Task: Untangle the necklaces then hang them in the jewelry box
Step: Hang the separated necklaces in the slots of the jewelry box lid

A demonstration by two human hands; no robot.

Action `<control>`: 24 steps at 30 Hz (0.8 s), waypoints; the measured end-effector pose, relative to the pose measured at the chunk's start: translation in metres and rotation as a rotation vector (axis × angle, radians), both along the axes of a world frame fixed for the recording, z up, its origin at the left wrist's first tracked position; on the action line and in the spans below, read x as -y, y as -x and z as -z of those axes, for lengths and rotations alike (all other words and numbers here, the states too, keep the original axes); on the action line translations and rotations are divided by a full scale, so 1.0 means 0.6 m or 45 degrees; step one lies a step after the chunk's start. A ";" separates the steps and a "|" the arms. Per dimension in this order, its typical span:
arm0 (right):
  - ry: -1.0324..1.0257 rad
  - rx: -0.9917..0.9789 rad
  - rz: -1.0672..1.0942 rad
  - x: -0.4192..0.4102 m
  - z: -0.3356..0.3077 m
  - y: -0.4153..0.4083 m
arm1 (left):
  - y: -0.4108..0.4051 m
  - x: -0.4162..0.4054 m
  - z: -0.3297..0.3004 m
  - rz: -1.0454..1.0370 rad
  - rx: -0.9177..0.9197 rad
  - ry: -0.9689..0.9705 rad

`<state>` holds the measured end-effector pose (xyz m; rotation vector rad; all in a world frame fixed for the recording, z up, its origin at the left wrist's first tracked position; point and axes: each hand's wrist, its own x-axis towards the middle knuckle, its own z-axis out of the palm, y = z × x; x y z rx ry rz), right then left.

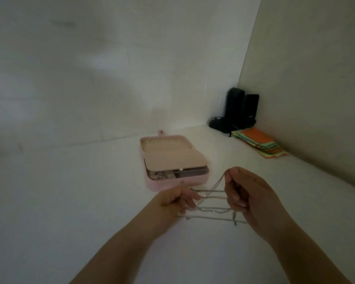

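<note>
Thin silvery necklaces stretch in several strands between my two hands, just above the white table. My left hand grips the strands with curled fingers. My right hand pinches the chains near its thumb, and more strands pass under its curled fingers. One strand rises to the right hand's fingertips. A pink jewelry box lies open beyond my left hand. Its beige inner tray lies tilted over the box, with small compartments showing beneath it.
Two black speakers with cables stand in the far right corner. A stack of coloured paper lies in front of them. White walls close in the table at the back and right.
</note>
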<state>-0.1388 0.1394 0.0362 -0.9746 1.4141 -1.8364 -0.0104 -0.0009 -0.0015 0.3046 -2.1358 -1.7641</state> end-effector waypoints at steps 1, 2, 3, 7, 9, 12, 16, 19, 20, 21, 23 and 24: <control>-0.032 -0.037 -0.024 0.006 -0.018 0.000 | 0.000 0.000 -0.004 0.037 0.011 -0.065; -0.070 -0.071 -0.051 0.013 -0.039 -0.002 | 0.000 0.002 -0.007 0.081 0.023 -0.098; -0.104 -0.107 -0.082 0.021 -0.062 -0.005 | 0.000 0.004 -0.010 0.133 0.040 -0.074; -0.186 -0.289 -0.146 0.061 -0.141 -0.011 | 0.013 0.001 -0.046 0.314 -0.043 -0.119; -0.197 -0.351 -0.130 0.084 -0.163 -0.005 | 0.017 0.008 -0.083 0.264 -0.174 -0.302; -0.221 -0.409 -0.132 0.115 -0.184 0.006 | 0.021 0.033 -0.132 0.178 -0.247 -0.280; -0.307 -0.513 -0.124 0.152 -0.201 0.020 | 0.047 0.076 -0.171 0.045 -0.240 -0.009; -0.355 -0.614 -0.090 0.185 -0.211 0.036 | 0.074 0.126 -0.176 0.000 -0.285 -0.117; -0.375 -0.642 -0.063 0.199 -0.210 0.044 | 0.081 0.146 -0.175 -0.008 -0.281 -0.168; -0.396 -0.656 -0.035 0.213 -0.207 0.054 | 0.087 0.165 -0.170 -0.020 -0.273 -0.209; -0.421 -0.628 -0.017 0.244 -0.194 0.077 | 0.100 0.201 -0.153 -0.073 -0.215 -0.198; -0.420 -0.595 -0.029 0.260 -0.185 0.088 | 0.106 0.218 -0.141 -0.121 -0.161 -0.139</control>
